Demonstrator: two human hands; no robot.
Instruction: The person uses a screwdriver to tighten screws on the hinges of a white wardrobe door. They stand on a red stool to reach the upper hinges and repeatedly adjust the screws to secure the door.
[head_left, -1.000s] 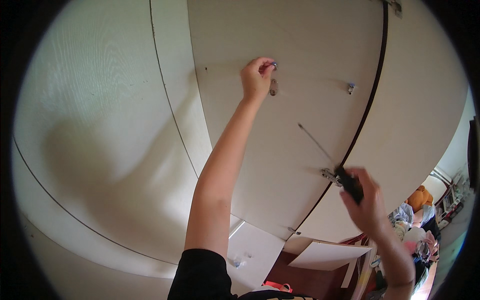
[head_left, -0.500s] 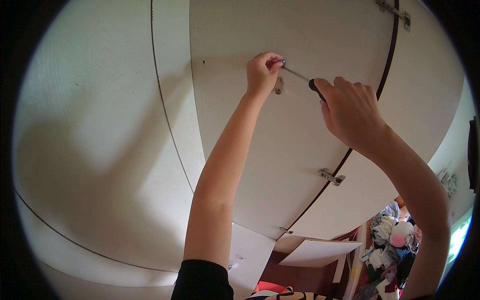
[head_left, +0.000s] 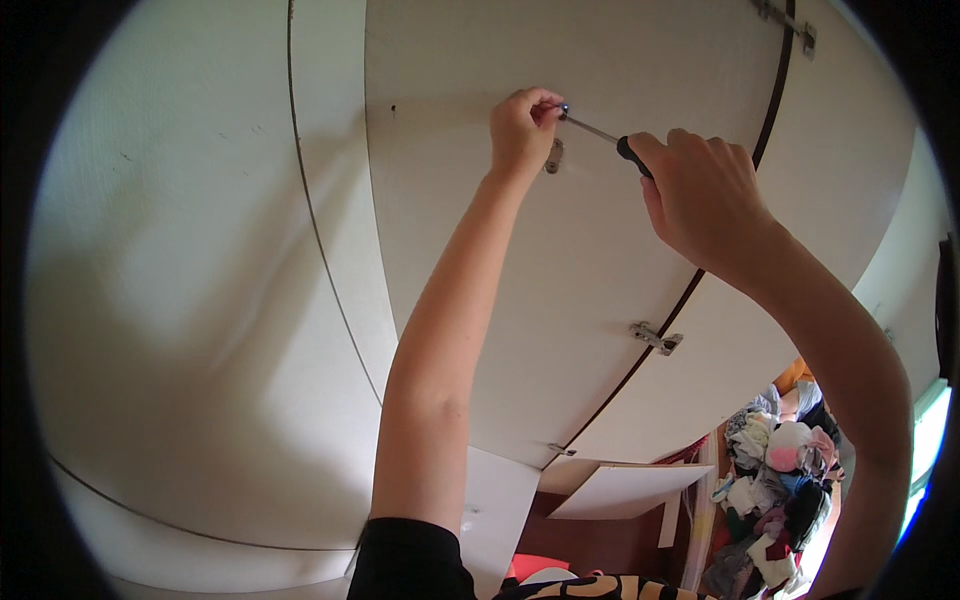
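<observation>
My left hand (head_left: 522,132) is raised to the pale cabinet panel (head_left: 560,280), its thumb and fingers pinched on a small shiny metal piece (head_left: 564,110) too small to name. A screwdriver (head_left: 592,128) with a dark handle and thin metal shaft is gripped in my right hand (head_left: 708,195). Its tip meets the small metal piece beside my left fingertips. Just below those fingers, an oblong metal plate (head_left: 555,157) sits on the panel, partly hidden by my left wrist.
Metal hinges (head_left: 656,338) span the dark gap at the panel's right edge, another hinge (head_left: 788,25) higher up. A small dark hole (head_left: 393,108) marks the panel at left. Below right, a pale board (head_left: 632,491) leans near a heap of clothes (head_left: 780,490).
The whole view has shifted slightly, so the panel and both hands appear a little higher. The screwdriver tip stays at the metal piece, and both grips look the same.
</observation>
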